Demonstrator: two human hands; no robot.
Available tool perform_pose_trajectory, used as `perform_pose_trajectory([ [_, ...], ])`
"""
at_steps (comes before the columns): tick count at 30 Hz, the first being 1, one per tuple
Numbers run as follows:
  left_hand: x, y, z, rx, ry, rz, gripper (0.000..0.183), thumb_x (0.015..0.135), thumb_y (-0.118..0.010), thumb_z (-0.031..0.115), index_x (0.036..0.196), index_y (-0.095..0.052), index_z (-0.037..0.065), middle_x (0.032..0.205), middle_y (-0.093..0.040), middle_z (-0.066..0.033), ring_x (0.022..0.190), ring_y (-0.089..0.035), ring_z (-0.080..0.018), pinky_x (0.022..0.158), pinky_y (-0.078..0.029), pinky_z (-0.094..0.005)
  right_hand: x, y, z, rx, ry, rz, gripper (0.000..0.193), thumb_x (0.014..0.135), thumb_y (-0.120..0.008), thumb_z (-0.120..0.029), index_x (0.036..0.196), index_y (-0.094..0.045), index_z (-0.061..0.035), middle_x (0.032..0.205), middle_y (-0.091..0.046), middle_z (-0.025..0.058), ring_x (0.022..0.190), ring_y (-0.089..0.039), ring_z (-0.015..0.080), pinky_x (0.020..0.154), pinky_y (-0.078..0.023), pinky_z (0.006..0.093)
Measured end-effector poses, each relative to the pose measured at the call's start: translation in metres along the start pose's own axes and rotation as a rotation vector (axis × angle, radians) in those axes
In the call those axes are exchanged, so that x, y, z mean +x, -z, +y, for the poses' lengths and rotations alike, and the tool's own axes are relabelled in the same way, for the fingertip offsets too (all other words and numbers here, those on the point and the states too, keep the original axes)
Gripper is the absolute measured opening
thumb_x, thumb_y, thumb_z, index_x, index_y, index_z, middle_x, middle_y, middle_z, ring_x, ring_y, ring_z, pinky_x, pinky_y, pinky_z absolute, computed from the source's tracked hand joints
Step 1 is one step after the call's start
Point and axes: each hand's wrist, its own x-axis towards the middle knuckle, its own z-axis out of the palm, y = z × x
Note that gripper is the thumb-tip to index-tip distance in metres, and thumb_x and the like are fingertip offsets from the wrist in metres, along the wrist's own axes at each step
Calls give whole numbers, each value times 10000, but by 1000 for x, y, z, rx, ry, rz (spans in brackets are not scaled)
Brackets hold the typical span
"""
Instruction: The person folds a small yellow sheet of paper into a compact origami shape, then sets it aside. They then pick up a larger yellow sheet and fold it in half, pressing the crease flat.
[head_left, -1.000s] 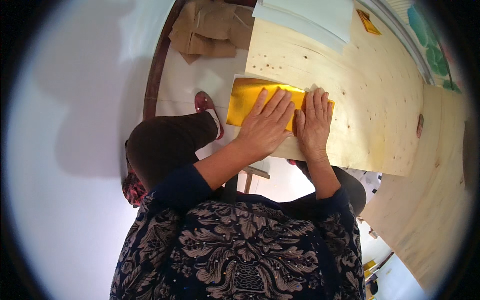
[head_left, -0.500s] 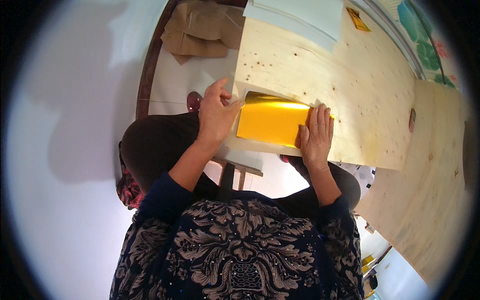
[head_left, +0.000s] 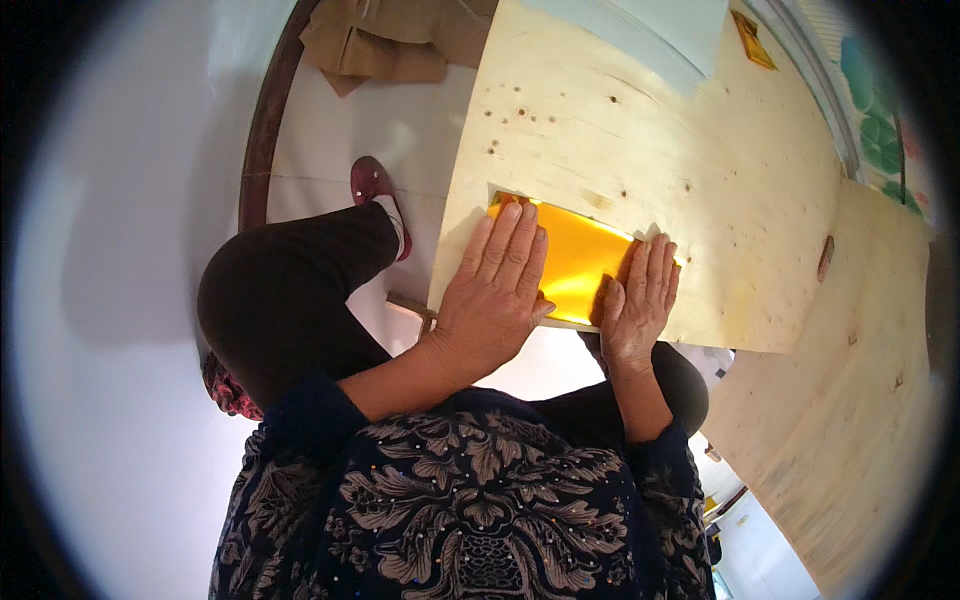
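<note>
A shiny gold foil sheet [head_left: 578,268] lies near the front edge of the pale plywood board [head_left: 560,140]. My left hand [head_left: 503,275] rests flat across the sheet's left end, fingers stretched out and covering that part of it. On the right end lies my right hand [head_left: 640,300], also flat, with the thumb a little apart from the fingers. Neither hand grips anything. A narrow pale edge shows at the sheet's upper left corner; whether it is a layer beneath cannot be made out.
White sheets [head_left: 670,35] lie at the board's far side, with a small folded gold piece [head_left: 753,40] to their right. A reddish-brown small object [head_left: 825,258] sits near the right edge. Crumpled brown paper [head_left: 385,50] is on the floor at the far left.
My left hand has moved from the sheet's left edge, where its fingers were curled, onto the sheet and flattened. The right hand stays on the right end. The view has shifted slightly.
</note>
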Motion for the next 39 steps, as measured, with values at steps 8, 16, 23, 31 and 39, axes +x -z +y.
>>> perform_pose_trajectory([
  [8,2,10,-4,47,79,-39,806,738,-729,342,1349,-410,-77,1467,-331,-227,1399,-262,-330,1150,-162,-462,0,0,0,6,7,-7,550,968,-400,-298,1410,-358,26,1491,-284,254,1414,-215,393,1155,-112,492],
  [16,-1,10,-15,153,96,-98,896,761,-671,476,1406,-340,-51,1505,-259,-224,1424,-181,-344,1140,-86,-542,2,2,1,-30,43,-5,870,856,-529,-612,1407,-353,37,1475,-300,267,1407,-230,385,1145,-134,503],
  [23,-6,12,-16,291,29,-14,884,782,-647,471,1431,-312,-27,1514,-250,-213,1430,-185,-320,1138,-84,-553,-5,3,0,-23,14,14,952,805,-499,-709,1373,-407,49,1487,-289,249,1417,-213,360,1152,-93,477],
  [31,9,-41,77,-60,-317,50,971,789,-612,574,1447,-250,-41,1531,-163,-246,1446,-122,-326,1161,-47,-496,-8,-9,5,-29,10,97,677,932,-395,-478,1452,-321,-51,1530,-250,157,1442,-160,298,1160,-71,461],
  [39,-22,-33,35,283,-49,63,921,821,-584,561,1436,-270,-49,1536,-166,-231,1444,-131,-320,1165,-47,-455,-12,-8,-1,-38,-2,175,667,926,-475,-462,1407,-378,-10,1488,-327,179,1405,-252,322,1142,-153,459],
])
